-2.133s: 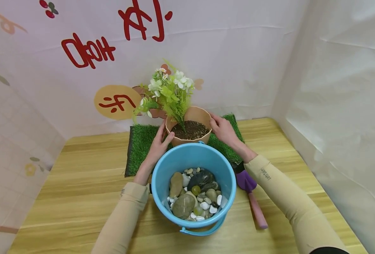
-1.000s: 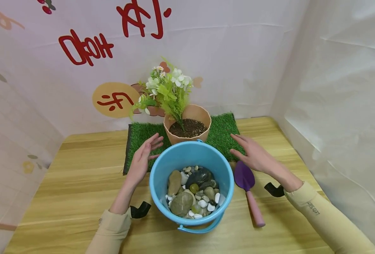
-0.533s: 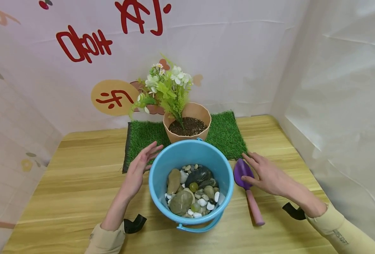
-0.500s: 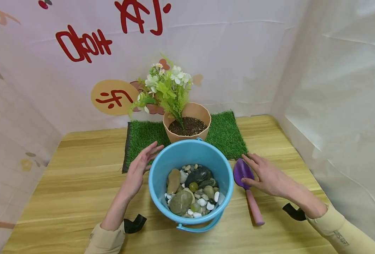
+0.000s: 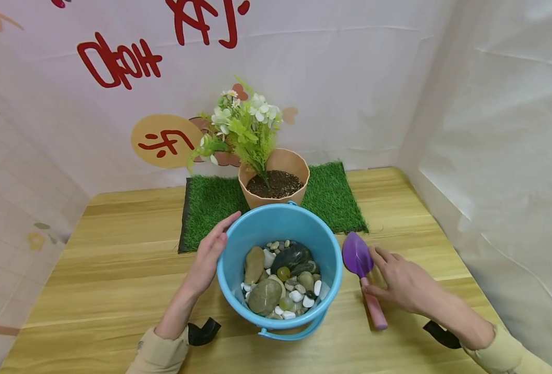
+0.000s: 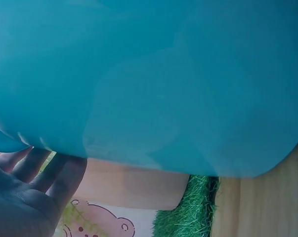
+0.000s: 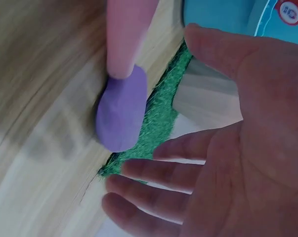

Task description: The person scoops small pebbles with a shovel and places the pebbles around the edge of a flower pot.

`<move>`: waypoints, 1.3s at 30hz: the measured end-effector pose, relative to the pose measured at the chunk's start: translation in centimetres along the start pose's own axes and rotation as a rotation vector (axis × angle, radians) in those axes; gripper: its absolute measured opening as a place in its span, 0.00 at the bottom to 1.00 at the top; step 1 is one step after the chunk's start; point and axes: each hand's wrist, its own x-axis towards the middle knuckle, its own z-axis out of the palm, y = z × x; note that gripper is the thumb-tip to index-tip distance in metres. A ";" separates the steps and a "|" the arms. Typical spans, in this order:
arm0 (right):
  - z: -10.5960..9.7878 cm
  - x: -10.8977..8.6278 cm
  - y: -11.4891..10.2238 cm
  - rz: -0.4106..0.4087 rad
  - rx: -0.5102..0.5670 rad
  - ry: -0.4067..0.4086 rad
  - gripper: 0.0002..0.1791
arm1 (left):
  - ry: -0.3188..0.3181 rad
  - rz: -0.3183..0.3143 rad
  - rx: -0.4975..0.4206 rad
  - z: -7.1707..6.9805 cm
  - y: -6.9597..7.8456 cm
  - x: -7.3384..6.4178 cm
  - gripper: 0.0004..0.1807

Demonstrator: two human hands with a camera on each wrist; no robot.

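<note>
A light blue bucket (image 5: 229, 291) stands at the front of the table, with stones (image 5: 265, 297) of several sizes and colours inside. My left hand (image 5: 206, 259) lies against the bucket's left side, its fingers extended along the wall just under the rim; the left wrist view shows the fingertips at the blue wall (image 6: 139, 89). To the right of the bucket lies a trowel with a purple blade (image 5: 357, 254) and a pink handle (image 5: 374, 306). Over that handle hovers my right hand (image 5: 404, 283), fingers spread and nothing between them; the right wrist view shows its palm facing the trowel.
Behind the bucket, a peach flowerpot (image 5: 274, 182) with dark soil and white-flowered greenery (image 5: 247, 127) sits on a green turf mat (image 5: 332, 200). A wooden table (image 5: 117, 270) carries everything. White printed sheets (image 5: 341, 88) close off the back and sides.
Both hands have let go of the flowerpot and drawn back towards me. The left has come to the bucket's side; the right has moved right and down over the trowel.
</note>
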 end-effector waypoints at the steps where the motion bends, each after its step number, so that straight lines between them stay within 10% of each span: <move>1: 0.0 -0.1 -0.2 0.007 -0.006 -0.005 0.51 | 0.004 -0.003 0.005 0.0 0.0 0.0 0.29; 10: 0.1 -1.0 -1.1 0.061 -0.036 -0.071 0.26 | -0.002 -0.006 -0.011 0.2 -0.1 -0.1 0.32; 30: 1.1 -0.5 1.0 0.174 0.197 -0.188 0.14 | -0.007 0.003 -0.085 0.6 -0.7 -0.2 0.32; 39: -0.5 -0.4 3.4 0.181 0.272 -0.075 0.08 | 0.003 0.018 -0.069 0.7 -0.8 -0.3 0.32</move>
